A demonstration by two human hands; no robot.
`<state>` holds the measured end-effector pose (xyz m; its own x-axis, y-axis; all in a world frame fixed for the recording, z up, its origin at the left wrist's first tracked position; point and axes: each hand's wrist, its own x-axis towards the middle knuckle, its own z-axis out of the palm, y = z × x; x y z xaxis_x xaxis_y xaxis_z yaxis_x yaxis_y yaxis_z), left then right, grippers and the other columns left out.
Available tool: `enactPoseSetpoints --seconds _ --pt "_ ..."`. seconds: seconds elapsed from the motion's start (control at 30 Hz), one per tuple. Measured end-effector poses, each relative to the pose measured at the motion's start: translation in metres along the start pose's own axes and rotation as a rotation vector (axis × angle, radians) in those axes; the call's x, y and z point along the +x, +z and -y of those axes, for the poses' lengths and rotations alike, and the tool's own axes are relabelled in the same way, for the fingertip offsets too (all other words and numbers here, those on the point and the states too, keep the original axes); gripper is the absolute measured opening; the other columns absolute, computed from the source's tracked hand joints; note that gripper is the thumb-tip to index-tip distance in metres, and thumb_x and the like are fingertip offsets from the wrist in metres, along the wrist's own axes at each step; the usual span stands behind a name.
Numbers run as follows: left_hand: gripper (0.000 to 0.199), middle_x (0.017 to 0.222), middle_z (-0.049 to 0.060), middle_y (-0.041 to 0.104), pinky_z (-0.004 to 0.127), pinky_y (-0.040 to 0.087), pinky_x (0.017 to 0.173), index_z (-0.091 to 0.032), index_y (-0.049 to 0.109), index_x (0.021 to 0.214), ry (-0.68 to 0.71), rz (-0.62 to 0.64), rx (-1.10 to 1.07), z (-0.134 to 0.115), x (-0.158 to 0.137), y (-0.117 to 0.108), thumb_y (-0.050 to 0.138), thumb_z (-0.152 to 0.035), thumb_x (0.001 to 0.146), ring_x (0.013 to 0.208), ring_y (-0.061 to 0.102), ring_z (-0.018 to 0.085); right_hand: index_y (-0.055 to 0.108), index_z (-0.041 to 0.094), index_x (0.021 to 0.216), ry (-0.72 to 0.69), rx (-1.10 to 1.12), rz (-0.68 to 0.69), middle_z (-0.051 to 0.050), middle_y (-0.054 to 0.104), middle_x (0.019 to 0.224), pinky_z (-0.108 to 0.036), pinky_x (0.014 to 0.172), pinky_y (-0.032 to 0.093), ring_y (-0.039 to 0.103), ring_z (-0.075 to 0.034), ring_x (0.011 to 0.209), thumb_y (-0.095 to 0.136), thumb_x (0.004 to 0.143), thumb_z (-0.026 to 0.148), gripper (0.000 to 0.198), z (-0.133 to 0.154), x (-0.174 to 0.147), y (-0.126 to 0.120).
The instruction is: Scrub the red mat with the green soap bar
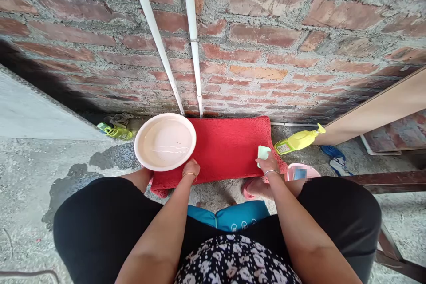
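A person's right hand [269, 164] pinched a pale-green rectangular block [263, 153] above the right end of a flat, textured red cloth [226, 146]. The left hand [192, 168] curled at its near edge, its grip unclear. No lather showed; work appeared early, a round whitish basin [163, 168] of clear liquid standing by.

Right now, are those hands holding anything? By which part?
Right hand: pale green block, by its near end. Left hand: at the red cloth; can't tell if gripping.
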<state>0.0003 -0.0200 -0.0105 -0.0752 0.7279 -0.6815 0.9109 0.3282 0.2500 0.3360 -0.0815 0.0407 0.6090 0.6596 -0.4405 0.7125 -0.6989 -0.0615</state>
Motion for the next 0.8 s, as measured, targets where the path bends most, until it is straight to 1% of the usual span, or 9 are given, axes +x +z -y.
enactPoseSetpoints --seconds 0.07,0.2,0.3,0.33,0.4,0.57,0.63,0.7,0.8 --pt "0.024 0.109 0.008 0.067 0.026 0.044 0.078 -0.018 0.061 0.097 0.003 -0.003 -0.002 0.002 0.0 0.0 0.043 -0.016 0.082 0.099 0.062 0.019 0.029 0.023 0.139 -0.077 0.056 0.048 -0.014 0.053 0.116 -0.032 0.074 0.042 0.059 -0.025 0.097 0.056 0.075 0.051 0.075 0.027 -0.016 0.01" --pt "0.024 0.107 0.008 0.067 0.025 0.043 0.078 -0.018 0.061 0.096 0.013 -0.007 0.0 0.006 0.002 0.001 0.042 -0.016 0.082 0.098 0.062 0.018 0.031 0.034 0.138 -0.439 -0.056 0.164 -0.007 0.05 0.116 -0.03 0.077 0.04 0.056 -0.022 0.1 0.06 0.072 0.046 0.073 0.092 -0.057 0.04" --pt "0.023 0.105 0.008 0.068 0.025 0.043 0.076 -0.018 0.061 0.095 0.014 -0.009 0.002 0.006 0.004 0.001 0.042 -0.015 0.081 0.096 0.062 0.018 0.032 0.036 0.138 -0.572 -0.162 0.18 -0.008 0.048 0.118 -0.031 0.079 0.039 0.053 -0.024 0.104 0.06 0.072 0.039 0.071 0.112 -0.071 0.05" --pt "0.023 0.105 0.007 0.068 0.025 0.043 0.075 -0.018 0.061 0.094 0.014 -0.009 0.002 0.006 0.004 0.001 0.043 -0.015 0.081 0.095 0.062 0.017 0.033 0.036 0.138 -0.568 -0.178 0.174 -0.008 0.047 0.119 -0.032 0.079 0.039 0.052 -0.025 0.104 0.059 0.072 0.038 0.07 0.11 -0.069 0.049" --pt "0.023 0.103 0.007 0.068 0.025 0.043 0.074 -0.018 0.061 0.095 0.014 -0.008 0.001 0.004 0.005 0.002 0.043 -0.015 0.081 0.094 0.063 0.017 0.035 0.036 0.137 -0.491 -0.179 0.158 -0.008 0.048 0.117 -0.032 0.079 0.04 0.053 -0.025 0.103 0.059 0.073 0.038 0.068 0.091 -0.057 0.041" --pt "0.024 0.104 0.009 0.068 0.025 0.043 0.076 -0.018 0.061 0.096 0.022 -0.009 -0.004 -0.004 0.003 0.005 0.044 -0.015 0.081 0.095 0.062 0.017 0.035 0.029 0.138 -0.106 -0.082 0.089 -0.01 0.052 0.111 -0.034 0.072 0.043 0.058 -0.025 0.093 0.053 0.077 0.047 0.066 0.014 -0.024 0.007" --pt "0.024 0.104 0.009 0.068 0.026 0.043 0.077 -0.018 0.061 0.097 0.024 -0.012 -0.001 -0.006 0.002 0.006 0.043 -0.015 0.081 0.096 0.062 0.018 0.036 0.025 0.137 -0.009 -0.052 0.068 -0.012 0.053 0.11 -0.034 0.069 0.043 0.059 -0.026 0.09 0.05 0.079 0.05 0.065 -0.001 -0.022 -0.002" --pt "0.025 0.104 0.009 0.068 0.026 0.044 0.076 -0.018 0.061 0.097 0.03 -0.01 0.005 -0.006 0.002 0.005 0.043 -0.015 0.081 0.097 0.062 0.018 0.036 0.025 0.137 -0.026 -0.058 0.068 -0.013 0.054 0.11 -0.034 0.069 0.044 0.059 -0.025 0.09 0.048 0.081 0.049 0.062 0.003 -0.027 -0.005" --pt "0.025 0.105 0.009 0.068 0.025 0.044 0.076 -0.018 0.061 0.097 0.044 -0.008 0.027 -0.003 0.002 0.005 0.042 -0.015 0.082 0.097 0.062 0.018 0.034 0.029 0.138 -0.173 -0.085 0.1 -0.01 0.054 0.112 -0.032 0.073 0.043 0.058 -0.023 0.093 0.052 0.08 0.046 0.063 0.037 -0.038 0.006"
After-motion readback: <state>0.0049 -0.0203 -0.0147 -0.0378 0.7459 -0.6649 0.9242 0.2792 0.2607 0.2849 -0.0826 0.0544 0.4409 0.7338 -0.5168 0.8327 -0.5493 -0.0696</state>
